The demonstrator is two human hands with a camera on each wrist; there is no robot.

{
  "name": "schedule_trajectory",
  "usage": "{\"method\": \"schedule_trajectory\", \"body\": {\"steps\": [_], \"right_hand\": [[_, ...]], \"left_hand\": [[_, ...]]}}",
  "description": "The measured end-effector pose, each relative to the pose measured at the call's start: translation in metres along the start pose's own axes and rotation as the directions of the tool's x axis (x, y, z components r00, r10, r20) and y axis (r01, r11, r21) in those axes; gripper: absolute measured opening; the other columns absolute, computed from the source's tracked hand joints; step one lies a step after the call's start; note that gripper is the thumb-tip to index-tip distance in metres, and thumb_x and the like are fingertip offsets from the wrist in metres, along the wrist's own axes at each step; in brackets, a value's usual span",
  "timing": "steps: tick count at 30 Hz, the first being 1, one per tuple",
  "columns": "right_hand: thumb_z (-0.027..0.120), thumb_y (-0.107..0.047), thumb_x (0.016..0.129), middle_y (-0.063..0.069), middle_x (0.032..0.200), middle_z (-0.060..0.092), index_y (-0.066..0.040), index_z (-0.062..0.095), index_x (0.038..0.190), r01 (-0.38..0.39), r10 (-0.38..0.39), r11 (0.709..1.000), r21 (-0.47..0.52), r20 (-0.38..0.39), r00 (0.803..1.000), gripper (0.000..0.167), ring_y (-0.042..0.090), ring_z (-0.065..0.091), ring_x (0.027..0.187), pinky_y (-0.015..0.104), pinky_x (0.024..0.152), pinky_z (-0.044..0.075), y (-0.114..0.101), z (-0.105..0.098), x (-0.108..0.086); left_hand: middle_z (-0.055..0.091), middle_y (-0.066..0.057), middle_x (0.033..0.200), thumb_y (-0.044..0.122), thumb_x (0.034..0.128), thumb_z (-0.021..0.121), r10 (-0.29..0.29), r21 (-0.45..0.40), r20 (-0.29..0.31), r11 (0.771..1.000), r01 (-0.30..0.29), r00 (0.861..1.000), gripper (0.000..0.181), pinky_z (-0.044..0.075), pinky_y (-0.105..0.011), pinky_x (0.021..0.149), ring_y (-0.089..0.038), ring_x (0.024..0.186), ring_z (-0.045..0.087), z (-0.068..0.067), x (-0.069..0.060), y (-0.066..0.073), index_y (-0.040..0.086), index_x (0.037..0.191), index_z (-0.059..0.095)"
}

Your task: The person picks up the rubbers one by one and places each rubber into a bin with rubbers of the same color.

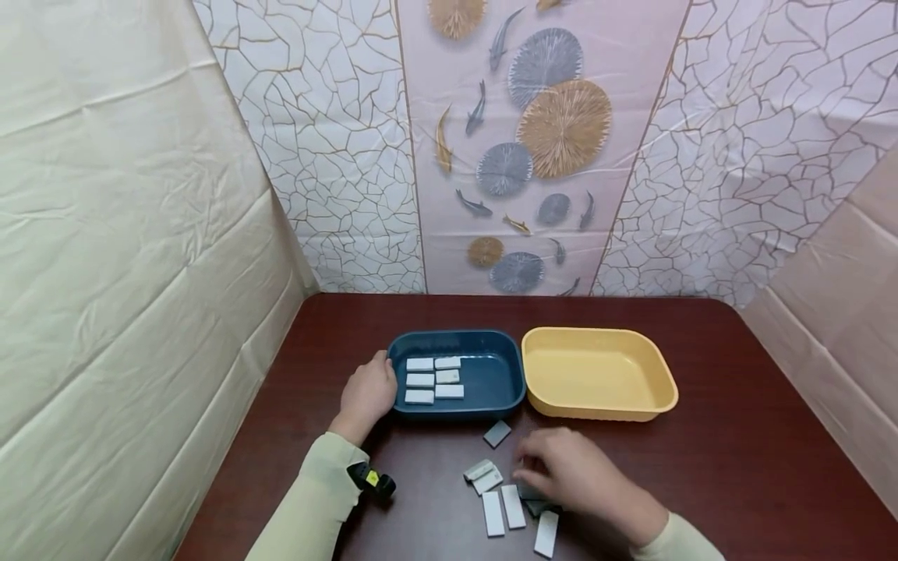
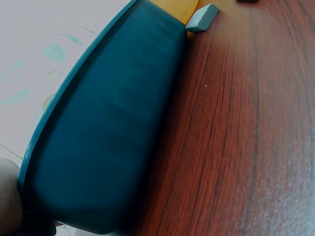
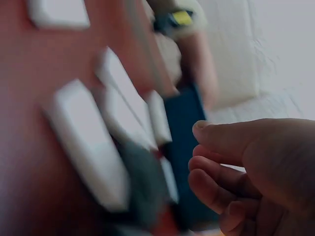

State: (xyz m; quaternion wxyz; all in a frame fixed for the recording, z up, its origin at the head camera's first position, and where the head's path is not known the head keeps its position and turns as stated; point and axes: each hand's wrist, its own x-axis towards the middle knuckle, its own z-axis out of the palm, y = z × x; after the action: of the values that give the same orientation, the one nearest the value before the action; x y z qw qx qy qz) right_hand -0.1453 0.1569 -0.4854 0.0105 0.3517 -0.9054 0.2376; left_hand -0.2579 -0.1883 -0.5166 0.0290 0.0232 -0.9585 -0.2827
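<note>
At the left end of a blue tray (image 1: 491,405), my left hand (image 1: 368,393) grips the rim; the left wrist view shows a finger (image 2: 9,196) at its edge. Several white tiles (image 1: 420,380) lie in two columns in the tray's left half. My right hand (image 1: 571,471) hovers over loose tiles at the front, its fingers loosely curled. The right wrist view shows nothing between thumb and fingers (image 3: 231,140). Near it lie white tiles (image 1: 493,513), a small leaning pair (image 1: 484,475) and dark grey tiles (image 1: 539,506), partly hidden by the hand.
A yellow tray (image 1: 596,409) stands right of the blue one, nearly touching it. A lone grey tile (image 1: 497,434) lies in front of the blue tray. The dark wooden table (image 1: 737,467) meets patterned cloth (image 1: 351,195) at the back and sides.
</note>
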Motion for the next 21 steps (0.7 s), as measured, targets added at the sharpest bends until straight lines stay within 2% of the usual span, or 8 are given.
{"method": "schedule_trajectory", "body": {"steps": [4, 6, 9, 13, 18, 21], "right_hand": [[0.088, -0.032, 0.097, -0.025, 0.077, 0.059, -0.022, 0.079, 0.098, -0.063, 0.049, 0.991, 0.114, 0.117, 0.992, 0.013, -0.006, 0.054, 0.069, 0.023, 0.062, 0.049, -0.019, 0.023, -0.008], [0.087, -0.036, 0.097, -0.026, 0.073, 0.056, -0.022, 0.078, 0.097, -0.113, 0.092, 0.984, 0.135, 0.153, 0.984, 0.016, -0.006, 0.052, 0.065, 0.022, 0.059, 0.046, -0.027, 0.032, -0.01], [0.086, -0.045, 0.096, -0.025, 0.068, 0.051, -0.025, 0.073, 0.092, -0.157, 0.146, 0.985, 0.066, 0.146, 0.978, 0.024, -0.004, 0.048, 0.06, 0.024, 0.054, 0.042, -0.036, 0.044, -0.01], [0.083, -0.054, 0.096, -0.02, 0.063, 0.045, -0.025, 0.068, 0.089, -0.178, 0.184, 0.982, -0.057, 0.122, 0.975, 0.033, 0.001, 0.044, 0.055, 0.029, 0.05, 0.037, -0.045, 0.05, -0.01], [0.082, -0.056, 0.095, -0.016, 0.067, 0.047, -0.021, 0.071, 0.099, -0.172, 0.183, 0.981, -0.088, 0.129, 0.975, 0.037, 0.004, 0.046, 0.057, 0.032, 0.05, 0.039, -0.05, 0.054, -0.006], [0.083, -0.054, 0.095, -0.014, 0.07, 0.047, -0.021, 0.07, 0.101, -0.189, 0.2, 0.979, -0.083, 0.159, 0.967, 0.036, 0.005, 0.045, 0.059, 0.032, 0.051, 0.038, -0.051, 0.054, -0.004]], "left_hand": [[0.073, -0.025, 0.131, 0.026, 0.1182, 0.045, 0.001, 0.009, -0.004, 1.0, -0.001, 1.0, 0.045, 0.06, -0.06, 0.092, -0.042, 0.106, 0.074, 0.002, 0.0, 0.0, -0.002, 0.15, 0.058], [0.074, -0.024, 0.13, 0.026, 0.1182, 0.045, -0.004, 0.018, -0.007, 1.0, 0.004, 1.0, 0.045, 0.06, -0.059, 0.091, -0.041, 0.106, 0.074, 0.001, 0.0, 0.0, -0.002, 0.15, 0.059], [0.074, -0.024, 0.129, 0.025, 0.118, 0.045, -0.01, 0.027, -0.005, 1.0, 0.01, 1.0, 0.044, 0.06, -0.059, 0.091, -0.041, 0.105, 0.074, 0.0, -0.001, -0.001, -0.002, 0.15, 0.059], [0.073, -0.024, 0.13, 0.027, 0.1183, 0.044, -0.012, 0.031, 0.01, 0.999, 0.012, 1.0, 0.045, 0.06, -0.059, 0.092, -0.041, 0.106, 0.074, 0.001, -0.001, 0.0, -0.002, 0.151, 0.058], [0.074, -0.024, 0.129, 0.026, 0.1182, 0.045, -0.007, 0.032, 0.003, 0.999, 0.007, 1.0, 0.044, 0.06, -0.059, 0.092, -0.041, 0.105, 0.074, 0.002, 0.0, -0.001, -0.002, 0.15, 0.059], [0.074, -0.024, 0.128, 0.026, 0.1181, 0.044, -0.002, 0.038, 0.0, 0.999, 0.002, 1.0, 0.044, 0.06, -0.059, 0.091, -0.041, 0.104, 0.075, 0.002, 0.001, -0.001, -0.002, 0.149, 0.059]]}}
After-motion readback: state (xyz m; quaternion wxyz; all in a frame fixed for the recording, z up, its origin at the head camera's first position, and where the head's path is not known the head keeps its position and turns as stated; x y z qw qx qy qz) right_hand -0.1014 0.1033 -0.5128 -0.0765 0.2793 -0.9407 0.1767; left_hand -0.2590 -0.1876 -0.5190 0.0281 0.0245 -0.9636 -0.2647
